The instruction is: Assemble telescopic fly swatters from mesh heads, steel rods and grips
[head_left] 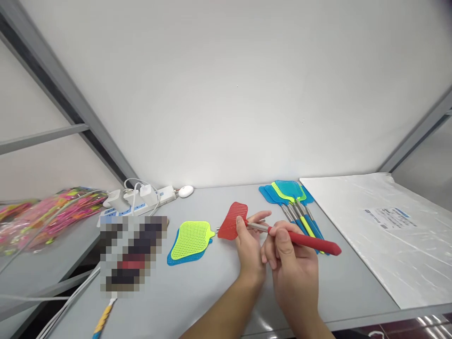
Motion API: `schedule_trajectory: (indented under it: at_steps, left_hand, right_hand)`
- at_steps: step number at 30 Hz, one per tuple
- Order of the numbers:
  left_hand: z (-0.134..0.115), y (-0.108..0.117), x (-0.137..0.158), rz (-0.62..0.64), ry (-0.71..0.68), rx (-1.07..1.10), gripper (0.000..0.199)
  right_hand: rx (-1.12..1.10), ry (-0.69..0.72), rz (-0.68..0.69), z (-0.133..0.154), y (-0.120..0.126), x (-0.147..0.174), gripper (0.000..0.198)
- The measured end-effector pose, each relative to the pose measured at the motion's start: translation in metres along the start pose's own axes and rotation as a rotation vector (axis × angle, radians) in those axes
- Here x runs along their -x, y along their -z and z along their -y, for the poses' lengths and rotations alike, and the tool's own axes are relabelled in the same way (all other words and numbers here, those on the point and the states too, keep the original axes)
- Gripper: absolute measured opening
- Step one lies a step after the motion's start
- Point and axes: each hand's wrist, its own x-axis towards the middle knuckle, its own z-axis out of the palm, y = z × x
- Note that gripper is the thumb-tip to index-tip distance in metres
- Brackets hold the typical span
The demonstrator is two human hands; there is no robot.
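Note:
A red fly swatter [231, 225] with a metal shaft is held between both hands above the table. My left hand [249, 249] is closed near the base of its perforated red head, the thumb pressed on it. My right hand [294, 263] grips the red handle close to the shaft. Left of the hands, a yellow-green swatter head [192, 239] lies over a blue swatter head [187, 260]. Behind the right hand lies a pile of blue and yellow-green fly swatters [289, 190], their handles pointing toward me and partly hidden by that hand.
A white plastic-wrapped package [374, 254] with a label lies at the right. At the left are a power strip [165, 195] with chargers, a white oval object [186, 191], a blurred-out item [132, 254], and bags of pink goods [60, 216]. A wall [247, 94] stands behind.

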Motion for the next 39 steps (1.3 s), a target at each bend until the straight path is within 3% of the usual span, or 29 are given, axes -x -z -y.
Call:
schedule_trajectory:
  at_steps: [7,9,12,15,21,25,28,31,34,39]
  left_hand:
    - [-0.023,0.007,-0.015,-0.123,-0.212,-0.040,0.049]
    - [-0.023,0.010,-0.019,-0.123,-0.259,-0.062,0.047]
    - [-0.018,0.006,-0.025,-0.113,-0.286,-0.094,0.047]
    - [-0.010,-0.012,-0.032,-0.074,-0.249,-0.110,0.052]
    - [0.005,-0.065,-0.052,0.082,-0.199,-0.121,0.058]
    - [0.021,-0.078,-0.060,0.221,-0.092,-0.228,0.054]
    - [0.031,-0.071,-0.054,0.421,-0.059,-0.421,0.051]
    - [0.030,-0.053,-0.040,0.566,-0.130,-0.674,0.050]
    - [0.021,-0.029,-0.028,0.672,-0.292,-0.942,0.037]
    - [0.020,0.006,-0.026,0.886,-0.606,-1.309,0.031]
  right_hand:
    - [0.267,-0.058,-0.045,0.001,0.057,-0.008,0.026]
    - [0.476,0.010,-0.052,0.000,0.074,-0.005,0.024]
    - [0.735,0.126,0.065,-0.002,0.089,0.000,0.019]
    - [0.784,0.113,0.143,-0.006,0.094,0.003,0.015]
    - [0.609,-0.019,0.068,-0.011,0.101,-0.004,0.024]
    - [0.788,0.022,0.005,-0.003,0.120,-0.020,0.021]
    - [1.027,0.095,-0.057,0.003,0.134,-0.037,0.019]
    - [1.189,0.153,-0.112,0.004,0.140,-0.055,0.020]
    - [1.361,0.156,-0.113,0.003,0.140,-0.068,0.023]
    - [1.685,0.015,-0.039,0.003,0.134,-0.075,0.026]
